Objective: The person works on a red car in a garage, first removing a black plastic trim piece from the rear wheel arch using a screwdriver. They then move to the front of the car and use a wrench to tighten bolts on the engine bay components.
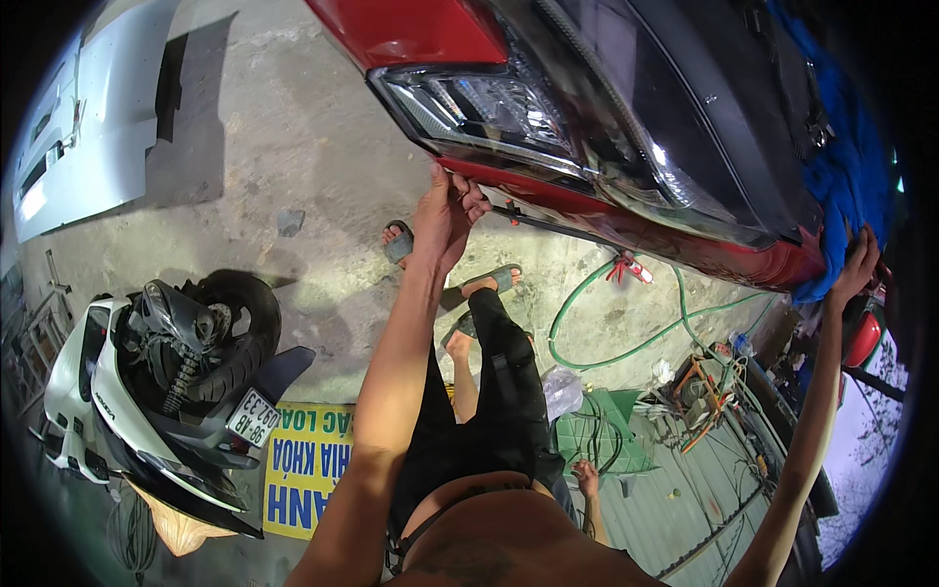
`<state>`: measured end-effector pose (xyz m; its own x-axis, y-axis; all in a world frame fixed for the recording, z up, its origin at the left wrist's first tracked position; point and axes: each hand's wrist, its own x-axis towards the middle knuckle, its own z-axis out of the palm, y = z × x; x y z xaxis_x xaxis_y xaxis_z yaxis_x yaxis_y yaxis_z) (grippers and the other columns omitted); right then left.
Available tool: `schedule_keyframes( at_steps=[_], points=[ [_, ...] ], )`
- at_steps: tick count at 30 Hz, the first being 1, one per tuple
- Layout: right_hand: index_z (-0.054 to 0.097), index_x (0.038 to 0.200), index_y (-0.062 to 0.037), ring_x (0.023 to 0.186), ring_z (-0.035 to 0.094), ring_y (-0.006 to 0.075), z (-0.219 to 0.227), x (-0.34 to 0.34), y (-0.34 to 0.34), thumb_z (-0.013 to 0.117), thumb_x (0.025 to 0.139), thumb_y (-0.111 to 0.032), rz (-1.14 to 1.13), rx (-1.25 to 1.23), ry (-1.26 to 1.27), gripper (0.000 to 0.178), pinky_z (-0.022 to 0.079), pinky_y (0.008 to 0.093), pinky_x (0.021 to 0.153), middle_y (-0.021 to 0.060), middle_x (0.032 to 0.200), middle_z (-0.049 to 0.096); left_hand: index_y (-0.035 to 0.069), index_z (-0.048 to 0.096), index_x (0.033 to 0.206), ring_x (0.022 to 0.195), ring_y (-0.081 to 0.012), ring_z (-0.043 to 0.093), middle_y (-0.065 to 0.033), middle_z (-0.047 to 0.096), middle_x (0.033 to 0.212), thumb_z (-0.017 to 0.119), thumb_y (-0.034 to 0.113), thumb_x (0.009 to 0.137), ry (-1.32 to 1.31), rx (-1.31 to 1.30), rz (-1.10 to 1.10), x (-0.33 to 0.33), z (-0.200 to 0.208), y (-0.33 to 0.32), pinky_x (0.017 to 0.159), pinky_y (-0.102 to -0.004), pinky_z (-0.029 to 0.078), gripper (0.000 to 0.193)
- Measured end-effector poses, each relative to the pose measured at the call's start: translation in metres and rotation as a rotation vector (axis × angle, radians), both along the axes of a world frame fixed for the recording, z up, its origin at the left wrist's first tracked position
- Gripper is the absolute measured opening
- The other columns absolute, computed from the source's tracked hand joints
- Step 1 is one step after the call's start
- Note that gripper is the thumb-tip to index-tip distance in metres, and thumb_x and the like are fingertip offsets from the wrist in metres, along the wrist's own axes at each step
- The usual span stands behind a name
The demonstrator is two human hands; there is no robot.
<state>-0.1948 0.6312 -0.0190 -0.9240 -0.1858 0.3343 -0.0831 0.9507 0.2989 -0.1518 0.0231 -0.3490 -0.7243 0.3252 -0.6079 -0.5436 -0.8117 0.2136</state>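
Observation:
A red car bumper (626,215) with a clear-lensed headlight (489,108) stretches from the upper middle toward the right. My left hand (452,213) is at its lower left edge, just under the headlight, fingertips against the edge and the other fingers curled. At the far right, my right hand (857,266) presses on a bunched blue cloth (841,186) draped by the bumper's end, its fingers partly bent over the fabric. What lies beneath that cloth is hidden. A thin dark rod (548,224) extends under the bumper from near my left hand.
A white motorbike (127,401) stands at left beside a yellow sign (298,470). A pale car panel (108,117) lies upper left. A green hose (587,364) loops on the concrete near a red-handled tool (631,268). Another person's hand (587,477) shows behind me.

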Motion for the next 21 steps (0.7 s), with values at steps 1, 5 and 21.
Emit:
schedule_keyframes(
  at_steps=[1, 5, 21],
  points=[
    [0.056, 0.129, -0.0008, 0.116, 0.055, 0.0264, 0.003, -0.001, 0.002, 0.046, 0.1, -0.015, 0.082, 0.159, -0.001, 0.033, 0.043, 0.0339, 0.098, 0.0132, 0.132, 0.055, 0.011, 0.053, 0.083, 0.077, -0.02, 0.062, -0.0045, 0.061, 0.081, 0.048, 0.056, 0.096, -0.01, -0.001, 0.002, 0.0, 0.002, 0.001, 0.074, -0.0323, 0.05, 0.046],
    [0.054, 0.132, -0.0008, 0.12, 0.053, 0.0323, 0.004, 0.006, 0.032, 0.051, 0.096, -0.023, 0.011, -0.004, -0.015, 0.042, 0.043, 0.0375, 0.1, 0.0153, 0.134, 0.054, 0.015, 0.052, 0.082, 0.077, -0.0166, 0.061, 0.0008, 0.056, 0.078, 0.054, 0.055, 0.093, -0.097, -0.055, -0.042, -0.003, 0.013, 0.003, 0.075, -0.0298, 0.049, 0.041],
    [0.053, 0.129, 0.0034, 0.119, 0.052, 0.0364, 0.009, 0.009, -0.041, 0.059, 0.092, -0.028, 0.099, 0.11, -0.102, 0.049, 0.042, 0.0433, 0.099, 0.021, 0.133, 0.052, 0.012, 0.055, 0.078, 0.056, -0.0152, 0.052, -0.002, 0.057, 0.065, 0.056, 0.04, 0.098, -0.238, -0.077, -0.179, -0.02, 0.023, -0.024, 0.052, -0.0269, 0.04, 0.034]
  ],
)
